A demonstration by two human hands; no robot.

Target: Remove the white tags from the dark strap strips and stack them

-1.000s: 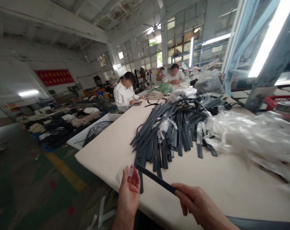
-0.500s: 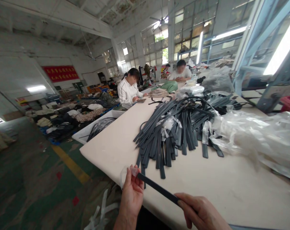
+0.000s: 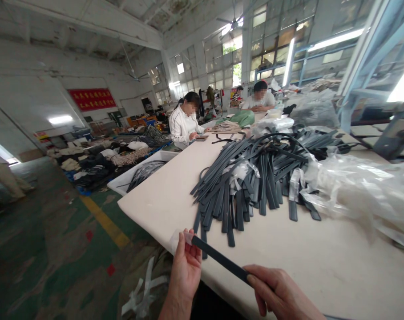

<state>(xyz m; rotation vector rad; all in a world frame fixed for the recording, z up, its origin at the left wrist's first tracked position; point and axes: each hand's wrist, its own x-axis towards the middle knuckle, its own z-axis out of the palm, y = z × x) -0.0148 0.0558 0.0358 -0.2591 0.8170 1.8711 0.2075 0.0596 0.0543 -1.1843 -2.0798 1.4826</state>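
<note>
Strap (image 3: 220,259) barely shifted, both hands gripping ends, long axis running upper-left to lower-right

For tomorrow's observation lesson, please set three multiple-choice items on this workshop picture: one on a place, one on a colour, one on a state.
1. Where does the pile of straps lie?
A on the table
B on the floor
C in a drawer

2. What colour is the held strap?
A red
B dark grey
C yellow

3. How is the strap held?
A dropped
B by one hand
C by left hand and right hand

Answers: A, the pile rests on the tabletop; B, it matches the dark pile; C, each hand grips one end.
</note>
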